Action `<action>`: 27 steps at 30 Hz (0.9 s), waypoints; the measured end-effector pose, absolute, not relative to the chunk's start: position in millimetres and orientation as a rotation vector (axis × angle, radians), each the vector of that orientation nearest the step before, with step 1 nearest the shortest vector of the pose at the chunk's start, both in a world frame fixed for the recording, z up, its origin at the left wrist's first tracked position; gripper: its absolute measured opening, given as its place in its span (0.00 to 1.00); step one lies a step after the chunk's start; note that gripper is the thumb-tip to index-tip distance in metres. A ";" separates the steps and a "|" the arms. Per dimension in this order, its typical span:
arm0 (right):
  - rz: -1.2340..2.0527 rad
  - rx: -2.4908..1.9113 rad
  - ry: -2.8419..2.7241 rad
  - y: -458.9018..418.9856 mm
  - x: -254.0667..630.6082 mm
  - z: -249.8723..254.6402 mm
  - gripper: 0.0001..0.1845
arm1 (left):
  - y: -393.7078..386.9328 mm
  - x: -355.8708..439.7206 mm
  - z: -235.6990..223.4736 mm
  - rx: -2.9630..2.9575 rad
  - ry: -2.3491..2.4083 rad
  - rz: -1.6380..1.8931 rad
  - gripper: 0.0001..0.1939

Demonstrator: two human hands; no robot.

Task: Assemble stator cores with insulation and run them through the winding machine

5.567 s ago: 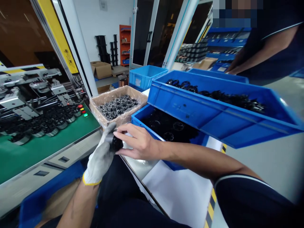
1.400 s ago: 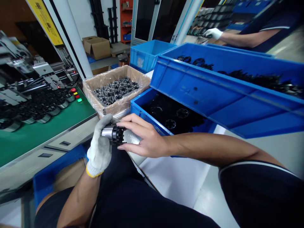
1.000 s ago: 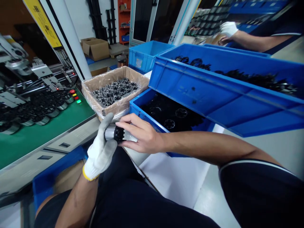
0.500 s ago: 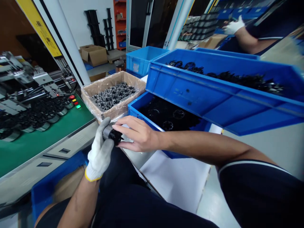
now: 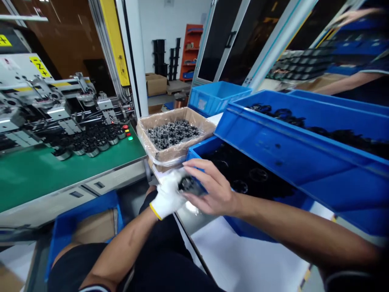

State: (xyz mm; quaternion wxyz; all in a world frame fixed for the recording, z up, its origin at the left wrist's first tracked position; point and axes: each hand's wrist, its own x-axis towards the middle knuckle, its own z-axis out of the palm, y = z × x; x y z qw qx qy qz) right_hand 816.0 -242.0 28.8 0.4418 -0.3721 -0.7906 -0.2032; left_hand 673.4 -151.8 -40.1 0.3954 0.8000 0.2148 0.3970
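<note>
Between my two hands is a stator core (image 5: 191, 185), a short metal cylinder with black plastic at its end, blurred by motion. My left hand (image 5: 167, 196), in a white glove with a yellow cuff, is closed around its left side. Bare, my right hand (image 5: 214, 190) holds it from the right, thumb below and fingers curved over the top. Just beyond them stands a plastic-lined cardboard box (image 5: 162, 156) with many similar grey and black cores (image 5: 174, 134).
A blue bin (image 5: 197, 151) of black plastic parts lies right of my hands, under a larger blue bin (image 5: 258, 125). At left, finished-looking cores (image 5: 91, 144) stand on a green bench (image 5: 36, 174) before a machine. Another person's arm (image 5: 340, 83) shows at upper right.
The view has swung left, showing more of the machine. My hands have turned the stator core, so its black end now faces more toward me. The other person's arm has shifted.
</note>
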 end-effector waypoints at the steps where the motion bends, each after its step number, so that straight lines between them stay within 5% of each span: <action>1: -0.492 -0.926 -1.942 -242.7 815.0 29.1 0.33 | -150.4 666.1 -35.2 1.971 0.555 1.053 0.25; 6: -0.355 -1.031 -1.913 -241.1 805.9 24.2 0.39 | -154.2 627.9 -3.3 1.707 0.562 1.355 0.30; 10: -0.281 -0.913 -1.947 -235.8 804.5 14.4 0.30 | -170.9 616.4 8.5 2.016 0.594 1.338 0.39; 14: -0.204 -0.829 -1.932 -237.0 804.4 13.1 0.21 | -173.6 609.2 18.8 2.173 0.469 1.281 0.32; 24: -0.114 -0.803 -1.977 -240.8 805.5 17.4 0.18 | -165.9 594.4 24.4 2.321 0.264 1.224 0.25; 27: -0.183 -0.830 -1.942 -240.4 806.9 19.0 0.18 | -168.9 600.1 16.6 2.192 0.368 1.178 0.37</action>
